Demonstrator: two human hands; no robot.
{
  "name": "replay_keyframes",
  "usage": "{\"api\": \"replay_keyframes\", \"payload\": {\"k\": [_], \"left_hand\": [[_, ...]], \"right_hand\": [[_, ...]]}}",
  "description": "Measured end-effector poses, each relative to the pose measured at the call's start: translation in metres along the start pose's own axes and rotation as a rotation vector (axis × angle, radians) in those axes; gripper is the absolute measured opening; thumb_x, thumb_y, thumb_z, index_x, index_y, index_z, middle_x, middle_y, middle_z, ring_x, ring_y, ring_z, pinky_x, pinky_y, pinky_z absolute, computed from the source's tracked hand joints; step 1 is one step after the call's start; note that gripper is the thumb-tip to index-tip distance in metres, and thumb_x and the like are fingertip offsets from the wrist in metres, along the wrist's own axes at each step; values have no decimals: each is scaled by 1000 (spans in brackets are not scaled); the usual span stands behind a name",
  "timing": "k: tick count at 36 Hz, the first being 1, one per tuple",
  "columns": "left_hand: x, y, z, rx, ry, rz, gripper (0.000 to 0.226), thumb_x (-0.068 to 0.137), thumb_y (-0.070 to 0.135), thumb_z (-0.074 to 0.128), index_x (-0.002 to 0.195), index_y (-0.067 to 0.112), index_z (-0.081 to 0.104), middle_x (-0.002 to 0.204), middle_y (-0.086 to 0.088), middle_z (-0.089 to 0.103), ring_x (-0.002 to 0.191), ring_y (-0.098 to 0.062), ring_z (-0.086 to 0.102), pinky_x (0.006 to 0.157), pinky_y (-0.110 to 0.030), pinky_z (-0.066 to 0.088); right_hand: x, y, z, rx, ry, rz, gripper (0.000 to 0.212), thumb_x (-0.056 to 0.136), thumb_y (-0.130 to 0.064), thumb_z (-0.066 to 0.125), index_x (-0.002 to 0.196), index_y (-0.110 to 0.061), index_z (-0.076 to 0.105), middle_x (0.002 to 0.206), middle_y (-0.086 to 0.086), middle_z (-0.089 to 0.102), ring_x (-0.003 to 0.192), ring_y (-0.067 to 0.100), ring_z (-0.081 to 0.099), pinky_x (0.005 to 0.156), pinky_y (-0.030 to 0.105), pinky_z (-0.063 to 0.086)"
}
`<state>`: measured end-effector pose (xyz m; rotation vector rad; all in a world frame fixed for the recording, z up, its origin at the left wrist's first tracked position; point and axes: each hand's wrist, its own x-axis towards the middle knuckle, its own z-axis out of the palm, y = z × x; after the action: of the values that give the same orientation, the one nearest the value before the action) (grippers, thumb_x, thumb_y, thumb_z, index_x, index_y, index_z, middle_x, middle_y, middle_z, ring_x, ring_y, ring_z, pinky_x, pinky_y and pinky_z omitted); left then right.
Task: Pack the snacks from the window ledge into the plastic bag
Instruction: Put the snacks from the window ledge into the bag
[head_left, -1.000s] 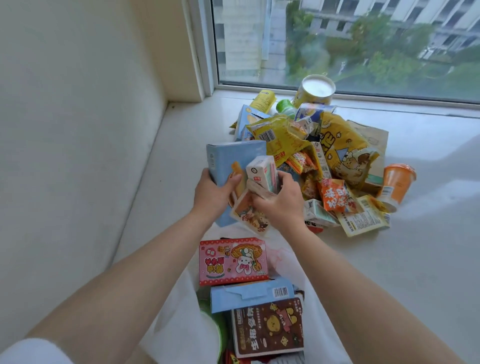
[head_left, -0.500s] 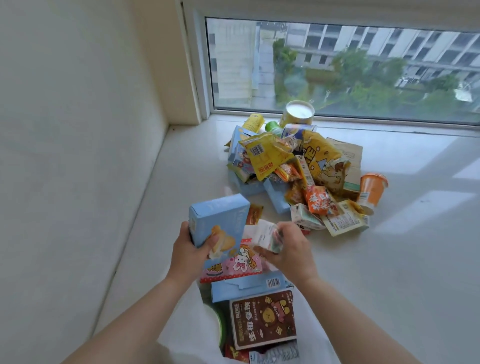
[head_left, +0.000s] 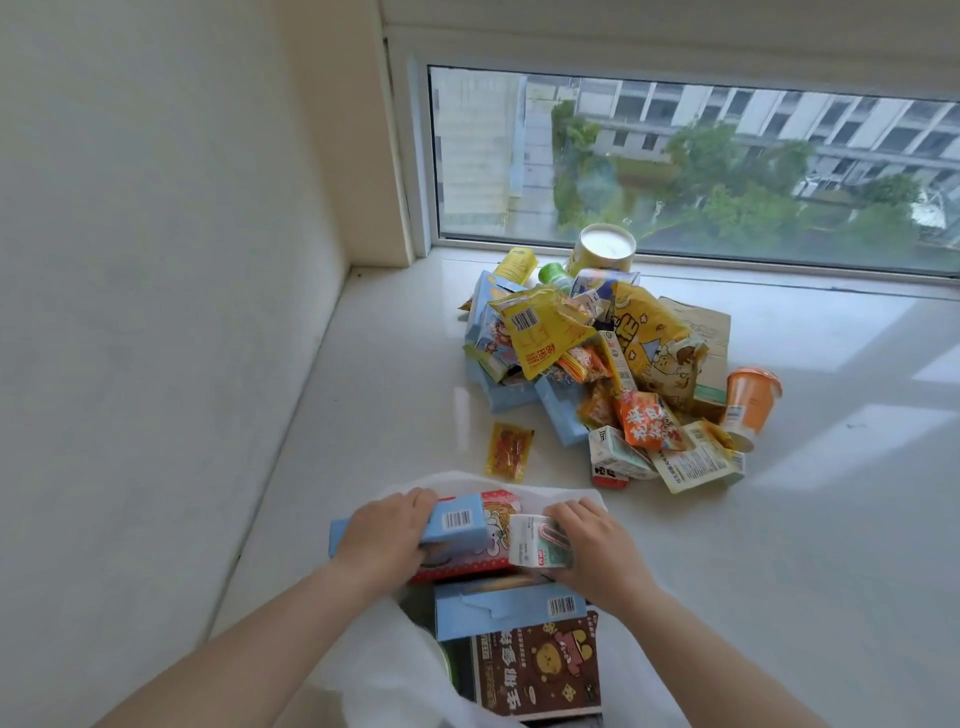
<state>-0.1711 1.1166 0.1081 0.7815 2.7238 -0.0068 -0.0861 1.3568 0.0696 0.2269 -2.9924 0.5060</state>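
My left hand (head_left: 387, 535) grips a light blue snack box (head_left: 457, 525) lying flat over the mouth of the white plastic bag (head_left: 384, 670). My right hand (head_left: 597, 551) holds a small white carton (head_left: 535, 540) beside it, also over the bag. Inside the bag lie a pink box (head_left: 498, 512), another blue box (head_left: 509, 610) and a brown box (head_left: 540, 670). The snack pile (head_left: 597, 364) sits on the window ledge (head_left: 831, 519) farther ahead, with a yellow bag on top. A small yellow sachet (head_left: 509, 449) lies alone between pile and bag.
A wall (head_left: 156, 312) runs along the left of the ledge. The window (head_left: 701, 166) closes the far side. An orange cup (head_left: 750, 402) lies at the pile's right, and a yellow tub (head_left: 605, 249) stands by the glass.
Both hands have drawn back from the pile to the bag mouth, carrying the blue box and the small carton. The blue box has turned from upright to flat. A yellow sachet now lies apart.
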Motion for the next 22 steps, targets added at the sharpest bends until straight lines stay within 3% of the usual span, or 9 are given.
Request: {"api": "replay_keyframes", "payload": {"k": [4,9,13,15,18,22], "left_hand": [[6,17,-3,-58,110,-44,39,89,37,52,123,21,41,118,4,54,104,-18,55,68,-28,35],[5,37,6,-53,-21,12,54,90,32,53,139,24,33,133,1,51,113,-22,53,86,-32,45],[23,28,-2,-154,-116,-4,45,85,42,56,125,25,43,117,-2,60,101,-24,57,74,-32,42],[34,22,-6,-188,-231,31,48,83,48,57,123,27,43,115,-1,60,99,-22,57,73,-31,42],[48,18,-10,-241,-361,56,54,84,51,57,132,31,40,122,0,58,105,-21,56,83,-32,44],[65,16,2,-345,-418,68,58,89,58,47,138,28,39,133,-1,53,116,-22,52,93,-34,41]], "right_hand": [[0,-4,-1,-23,-24,-83,59,40,-38,87,88,-24,56,79,-11,64,68,10,58,57,17,47],[-3,-9,-1,-46,-89,-172,61,42,-39,86,93,-27,54,87,-12,66,74,8,60,63,17,51],[2,-10,-5,-25,-132,-95,69,35,-34,87,95,-28,53,82,-13,65,71,8,59,60,17,49],[4,-11,-9,-22,-190,-42,59,46,-29,86,100,-22,62,89,-8,67,80,14,60,67,21,50],[7,-13,-15,24,-266,42,48,75,-31,71,119,-20,56,113,-4,62,104,17,50,84,25,40],[15,-16,-22,10,-390,83,51,78,-36,68,125,-23,50,120,-5,57,108,15,45,86,24,37]]}}
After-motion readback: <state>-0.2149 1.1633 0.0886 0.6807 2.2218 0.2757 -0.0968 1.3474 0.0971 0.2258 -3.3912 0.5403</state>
